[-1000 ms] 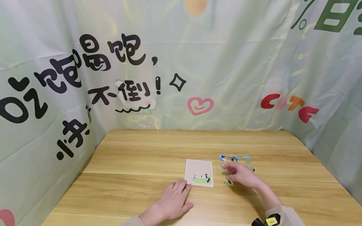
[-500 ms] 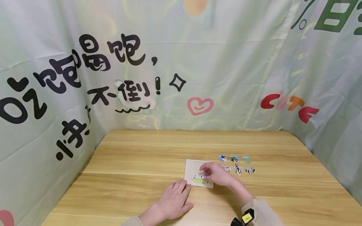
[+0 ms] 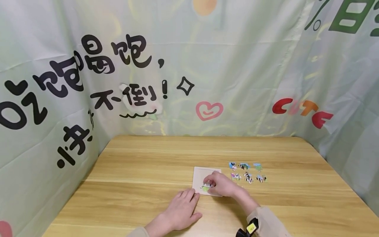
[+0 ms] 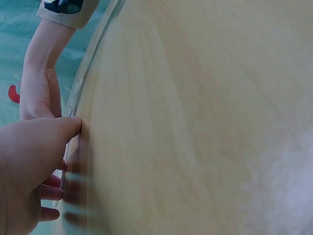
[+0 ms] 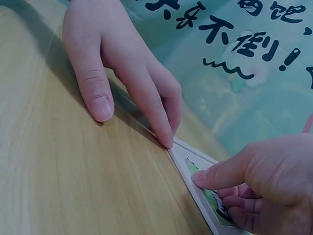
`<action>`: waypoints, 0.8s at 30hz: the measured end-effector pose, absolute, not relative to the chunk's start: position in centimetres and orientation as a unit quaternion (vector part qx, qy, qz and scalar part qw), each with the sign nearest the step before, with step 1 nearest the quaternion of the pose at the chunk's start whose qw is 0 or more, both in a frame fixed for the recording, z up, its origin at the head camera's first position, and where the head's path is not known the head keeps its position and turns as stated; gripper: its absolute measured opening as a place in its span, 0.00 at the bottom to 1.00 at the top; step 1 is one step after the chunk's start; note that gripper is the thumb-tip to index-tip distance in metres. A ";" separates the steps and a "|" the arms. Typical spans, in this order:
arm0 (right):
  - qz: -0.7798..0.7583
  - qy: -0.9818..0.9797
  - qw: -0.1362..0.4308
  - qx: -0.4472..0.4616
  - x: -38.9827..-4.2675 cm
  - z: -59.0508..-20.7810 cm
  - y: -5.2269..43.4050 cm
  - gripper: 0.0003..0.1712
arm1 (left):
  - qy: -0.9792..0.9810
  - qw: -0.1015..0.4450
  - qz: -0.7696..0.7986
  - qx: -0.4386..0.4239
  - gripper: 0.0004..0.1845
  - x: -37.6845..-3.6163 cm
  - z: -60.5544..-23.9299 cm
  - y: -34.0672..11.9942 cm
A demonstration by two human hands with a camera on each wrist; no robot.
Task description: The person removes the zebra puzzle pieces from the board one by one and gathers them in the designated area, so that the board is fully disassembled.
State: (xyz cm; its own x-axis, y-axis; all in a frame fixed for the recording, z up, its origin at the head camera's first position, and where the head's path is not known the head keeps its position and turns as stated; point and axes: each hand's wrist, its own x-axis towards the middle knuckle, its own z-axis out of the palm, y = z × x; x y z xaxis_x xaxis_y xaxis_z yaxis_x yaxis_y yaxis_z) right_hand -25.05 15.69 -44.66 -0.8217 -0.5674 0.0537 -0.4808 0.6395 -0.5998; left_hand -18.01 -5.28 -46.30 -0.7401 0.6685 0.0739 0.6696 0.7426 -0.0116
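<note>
Head view: right hand (image 3: 220,185) sits over the near part of the tray (image 3: 197,176), fingers curled down onto a zebra piece (image 3: 207,186) w/ green grass. Right wrist view shows the thumb (image 5: 215,177) pressing the piece's left edge; other fingers tucked under, so can't tell if they pinch it or just press. Left hand (image 3: 180,210) lies flat on the table (image 3: 142,171), fingers straight and close together, tips touching the tray's near-left corner.

Doing it well, imo: keep the left tips firm on that corner so the tray can't slide; push the piece flat w/ thumb, edges flush to the frame, no lifting of one side.

Six loose pieces (image 3: 248,172) lie in two rows just right of the tray, apart from both hands.

Vs 1 s ago: right hand was out among the loose pieces; now it's on the tray. A piece near the tray's right edge is gone from the table. Left hand hasn't shifted.
</note>
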 end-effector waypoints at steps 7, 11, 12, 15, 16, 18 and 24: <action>-0.308 0.905 0.070 -0.286 -25.1 -44.8 15.4 0.15 | -0.932 0.036 -0.011 -0.359 0.35 -18.0 -46.3 -5.3; -0.308 0.909 0.077 -0.271 -25.1 -44.8 15.0 0.13 | -0.933 0.039 -0.008 -0.358 0.35 -18.0 -46.4 -5.3; -0.309 0.909 0.078 -0.268 -25.1 -44.8 14.9 0.13 | -0.933 0.039 -0.008 -0.358 0.35 -18.0 -46.4 -5.3; -0.312 0.909 0.075 -0.267 -25.0 -44.7 14.8 0.14 | -0.933 0.040 -0.008 -0.358 0.35 -18.1 -46.4 -5.3; -0.313 0.908 0.074 -0.269 -25.0 -44.7 14.8 0.15 | -0.933 0.040 -0.008 -0.358 0.35 -18.1 -46.4 -5.3; -0.314 0.906 0.070 -0.274 -25.0 -44.6 14.8 0.16 | -0.933 0.040 -0.009 -0.358 0.35 -18.2 -46.4 -5.3; -0.311 0.908 0.077 -0.270 -25.0 -44.7 14.7 0.14 | -0.932 0.038 -0.009 -0.359 0.35 -18.1 -46.3 -5.3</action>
State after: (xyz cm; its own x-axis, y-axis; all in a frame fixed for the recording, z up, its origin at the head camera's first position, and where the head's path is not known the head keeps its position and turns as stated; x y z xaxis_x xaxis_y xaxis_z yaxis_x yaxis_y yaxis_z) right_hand -24.95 14.70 -44.73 -0.8422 -0.5383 0.0286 -0.4427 0.6605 -0.6064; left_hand -18.11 -5.33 -46.33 -0.7387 0.6696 0.0772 0.6709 0.7415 -0.0112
